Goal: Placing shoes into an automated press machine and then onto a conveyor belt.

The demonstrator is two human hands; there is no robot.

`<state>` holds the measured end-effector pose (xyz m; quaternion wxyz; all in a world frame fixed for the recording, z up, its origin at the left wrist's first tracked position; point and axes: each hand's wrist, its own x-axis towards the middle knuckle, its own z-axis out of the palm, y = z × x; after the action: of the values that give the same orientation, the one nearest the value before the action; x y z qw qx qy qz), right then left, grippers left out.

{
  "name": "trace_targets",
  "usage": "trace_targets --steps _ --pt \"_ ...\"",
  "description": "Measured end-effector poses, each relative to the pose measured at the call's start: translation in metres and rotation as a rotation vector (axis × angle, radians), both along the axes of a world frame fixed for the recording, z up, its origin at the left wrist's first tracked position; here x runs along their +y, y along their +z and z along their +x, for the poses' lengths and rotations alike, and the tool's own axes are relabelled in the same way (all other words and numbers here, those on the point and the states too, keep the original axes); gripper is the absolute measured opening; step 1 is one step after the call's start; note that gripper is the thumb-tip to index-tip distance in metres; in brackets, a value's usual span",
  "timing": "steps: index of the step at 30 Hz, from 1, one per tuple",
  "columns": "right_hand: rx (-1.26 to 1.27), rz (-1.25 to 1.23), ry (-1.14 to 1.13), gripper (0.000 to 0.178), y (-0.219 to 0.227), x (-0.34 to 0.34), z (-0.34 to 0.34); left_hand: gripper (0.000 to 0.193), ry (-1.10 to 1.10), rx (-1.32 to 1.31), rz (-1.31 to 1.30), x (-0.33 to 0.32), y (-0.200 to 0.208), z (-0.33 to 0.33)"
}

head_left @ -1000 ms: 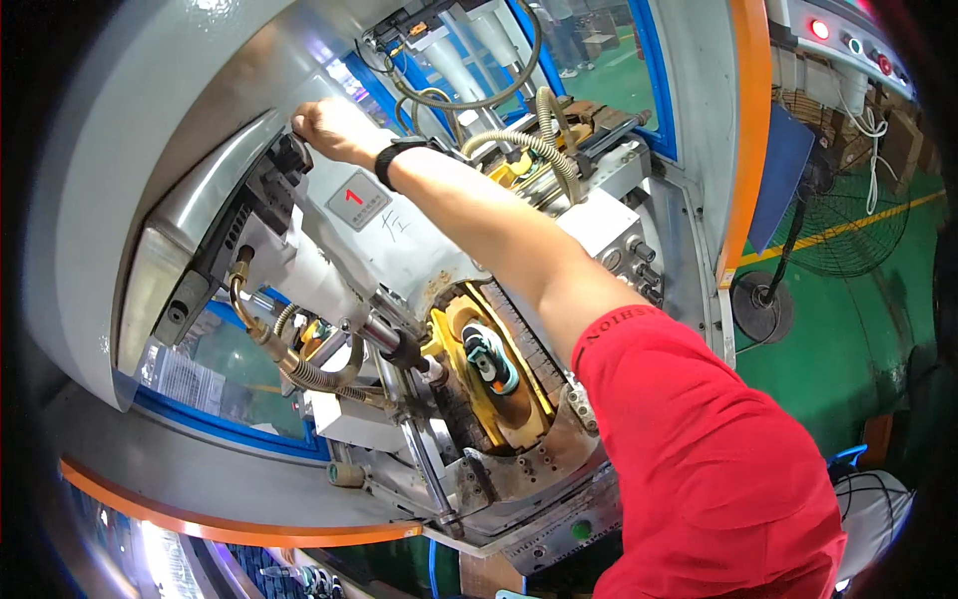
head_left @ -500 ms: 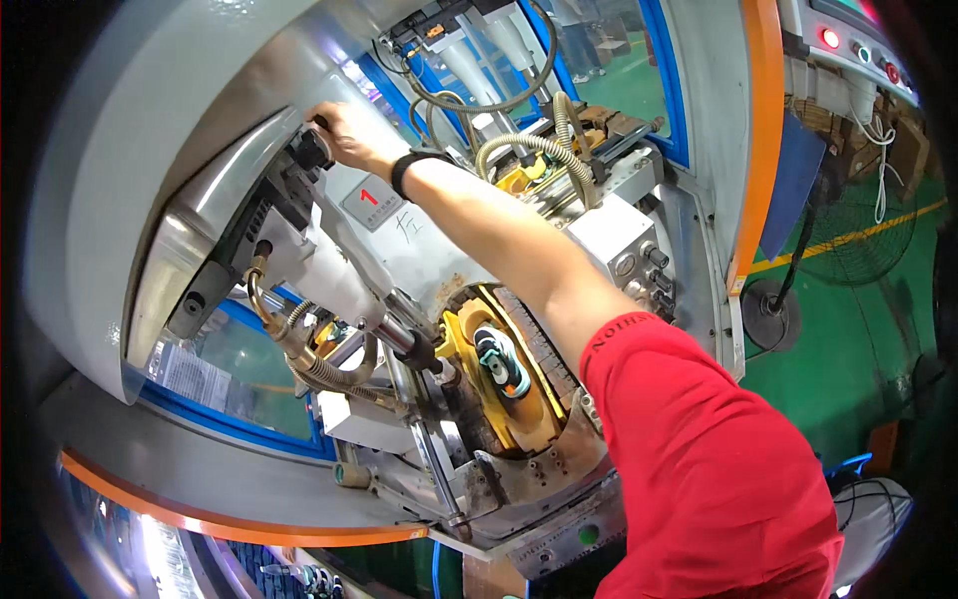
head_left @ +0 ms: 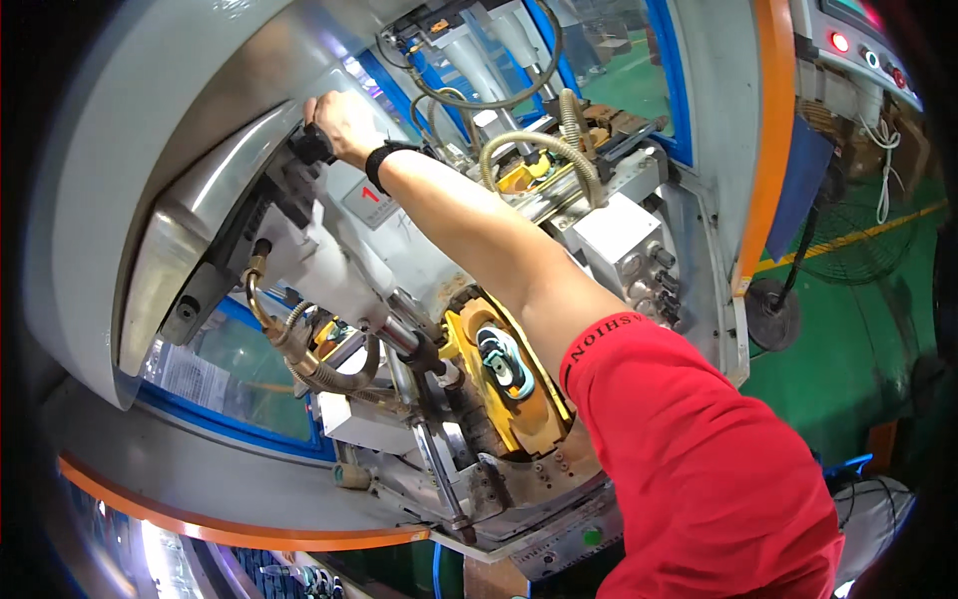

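Note:
My right hand [head_left: 344, 125] is stretched up to the far left, with fingers curled on a black knob [head_left: 311, 147] at the top of a tilted press head. A black band [head_left: 387, 163] circles the wrist. My left hand is out of view. Below the forearm, a black, white and mint-green shoe [head_left: 505, 361] rests in a yellow-edged mould bed [head_left: 536, 435]. A metal piston rod [head_left: 404, 337] slants down from the white cylinder [head_left: 324, 260] toward the bed's left side.
Ribbed hoses [head_left: 534, 145] and a second yellow mould [head_left: 524, 178] stand behind my arm. A white valve box [head_left: 617, 235] is to the right. An orange-edged housing [head_left: 763, 130] frames the machine. Farther right are a control panel [head_left: 866, 55] and a fan [head_left: 848, 240].
My right hand has shifted slightly up and turned over the knob, its wrist now higher and a little farther left. The shoe stays in the mould bed.

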<state>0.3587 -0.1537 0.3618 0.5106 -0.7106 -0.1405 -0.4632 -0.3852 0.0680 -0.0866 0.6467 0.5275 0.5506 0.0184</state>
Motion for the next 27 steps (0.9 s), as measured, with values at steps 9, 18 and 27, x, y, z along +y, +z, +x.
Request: trace_targets --steps 9,18,27 --pt "-0.016 -0.087 0.081 0.025 0.012 -0.01 0.005 0.019 0.114 -0.133 0.118 -0.014 -0.024 -0.073" --pt "-0.115 -0.194 0.003 0.028 -0.016 0.018 0.066 0.047 0.103 0.054 0.215 -0.017 0.003 -0.091" --pt "-0.318 -0.392 0.078 0.021 0.014 -0.065 0.056 0.02 0.586 -0.059 -0.188 -0.038 0.049 -0.032"
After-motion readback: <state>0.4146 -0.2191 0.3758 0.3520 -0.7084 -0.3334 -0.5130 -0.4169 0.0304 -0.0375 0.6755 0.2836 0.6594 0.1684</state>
